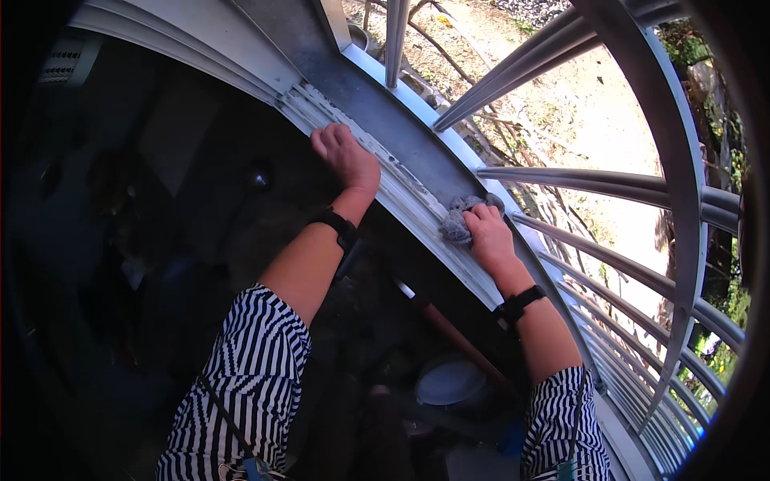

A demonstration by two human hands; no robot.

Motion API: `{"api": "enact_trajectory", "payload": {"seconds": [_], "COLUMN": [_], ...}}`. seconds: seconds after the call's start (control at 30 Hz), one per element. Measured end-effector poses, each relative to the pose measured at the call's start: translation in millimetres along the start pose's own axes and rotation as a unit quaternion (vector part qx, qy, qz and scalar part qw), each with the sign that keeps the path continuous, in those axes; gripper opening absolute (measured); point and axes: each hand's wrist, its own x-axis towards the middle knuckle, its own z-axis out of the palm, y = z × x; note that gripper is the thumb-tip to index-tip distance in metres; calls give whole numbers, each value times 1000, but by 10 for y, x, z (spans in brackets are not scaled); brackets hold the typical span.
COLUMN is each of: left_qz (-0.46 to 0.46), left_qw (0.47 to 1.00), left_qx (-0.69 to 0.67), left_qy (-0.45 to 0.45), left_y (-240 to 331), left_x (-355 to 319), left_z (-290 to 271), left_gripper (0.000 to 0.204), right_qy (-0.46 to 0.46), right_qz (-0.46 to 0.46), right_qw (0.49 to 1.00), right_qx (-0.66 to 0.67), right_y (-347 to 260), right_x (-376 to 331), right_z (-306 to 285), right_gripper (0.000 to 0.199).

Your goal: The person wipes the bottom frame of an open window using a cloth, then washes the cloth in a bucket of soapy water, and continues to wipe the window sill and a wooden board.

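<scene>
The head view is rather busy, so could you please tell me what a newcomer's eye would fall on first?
The silvery bars at the upper right probably stand out first, set against brightly sunlit ground. Next comes the crumpled gray cloth right of centre, under the right hand on the white window frame. Striped sleeves at the lower edge also catch the eye.

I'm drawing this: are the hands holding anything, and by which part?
The right hand holds a grey cloth by its bunched near side. The left hand, at the window frame, shows nothing in it.
</scene>
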Motion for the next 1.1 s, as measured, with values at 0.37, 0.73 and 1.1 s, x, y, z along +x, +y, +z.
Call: {"api": "enact_trajectory", "payload": {"seconds": [0.37, 0.73, 1.1], "left_qz": [109, 110, 120], "left_qw": [980, 974, 963], "left_qx": [160, 182, 217], "left_qy": [-45, -75, -104], "left_y": [-112, -170, -302], "left_x": [29, 14, 105], "left_z": [-88, 1, -4], "left_gripper": [27, 23, 28], "right_qy": [46, -2, 84], "right_qz": [149, 157, 210], "right_qw": [987, 987, 974], "right_qx": [51, 18, -6], "right_y": [-229, 173, 231], "right_x": [-177, -801, -1056], "right_z": [-159, 64, 11], "right_gripper": [61, 23, 39]}}
